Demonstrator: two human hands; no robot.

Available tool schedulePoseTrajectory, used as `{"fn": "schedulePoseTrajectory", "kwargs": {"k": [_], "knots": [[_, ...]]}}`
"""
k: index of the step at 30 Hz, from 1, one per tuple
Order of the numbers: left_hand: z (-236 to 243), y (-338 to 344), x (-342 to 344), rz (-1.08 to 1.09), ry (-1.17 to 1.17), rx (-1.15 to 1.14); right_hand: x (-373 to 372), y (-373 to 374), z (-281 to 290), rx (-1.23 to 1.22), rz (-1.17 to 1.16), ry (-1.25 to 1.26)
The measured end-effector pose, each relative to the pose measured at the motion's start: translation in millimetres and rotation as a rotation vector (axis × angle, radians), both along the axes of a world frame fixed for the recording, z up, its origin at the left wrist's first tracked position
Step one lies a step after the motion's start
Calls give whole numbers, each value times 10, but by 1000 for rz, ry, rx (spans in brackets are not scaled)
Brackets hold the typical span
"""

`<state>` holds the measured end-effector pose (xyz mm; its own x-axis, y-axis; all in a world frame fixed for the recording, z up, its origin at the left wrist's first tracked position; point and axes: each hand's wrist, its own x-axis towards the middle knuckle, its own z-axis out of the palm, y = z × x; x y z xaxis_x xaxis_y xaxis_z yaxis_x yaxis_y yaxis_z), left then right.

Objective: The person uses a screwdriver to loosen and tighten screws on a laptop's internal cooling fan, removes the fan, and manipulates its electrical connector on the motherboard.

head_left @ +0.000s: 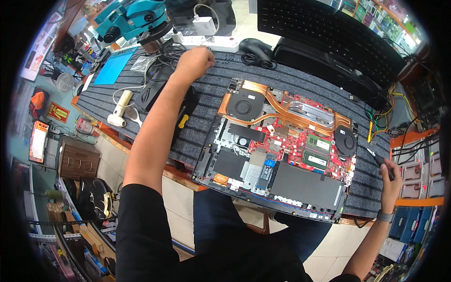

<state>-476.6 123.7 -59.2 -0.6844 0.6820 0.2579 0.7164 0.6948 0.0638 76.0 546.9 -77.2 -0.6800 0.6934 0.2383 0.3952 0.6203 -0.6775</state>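
An opened laptop (300, 181) lies on the ribbed grey mat in front of me, its red circuit board, copper heat pipes and two black fans bared. My left hand (196, 62) reaches past its far left corner, close to a white power strip (225, 44). Its fingers are pinched together, and whatever they hold is hidden. At the right edge of the mat, beside the laptop, my right hand (391, 181) grips a dark-handled screwdriver (378, 159), whose tip points away toward the far left. Neither hand touches the laptop.
A large black screen-like panel (329, 37) stands at the back right, near a black mouse (256, 48). Cables, a black adapter (149, 94), a pale handheld tool (120, 110) and a teal microscope (134, 21) crowd the left. A yellow-handled tool (370, 129) lies right of the laptop.
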Motion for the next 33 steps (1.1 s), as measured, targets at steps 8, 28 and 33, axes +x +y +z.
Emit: {"fn": "schedulePoseTrajectory", "kwargs": {"k": [8,28,33], "knots": [[-150,27,-85,7,-34,-51,52,-107,-334,21,-38,-44],[11,402,1037,-438,-314,536,-967,-790,82,412,340,-38],[-42,365,1080,-422,-273,515,-1070,-678,-18,476,385,-96]]}}
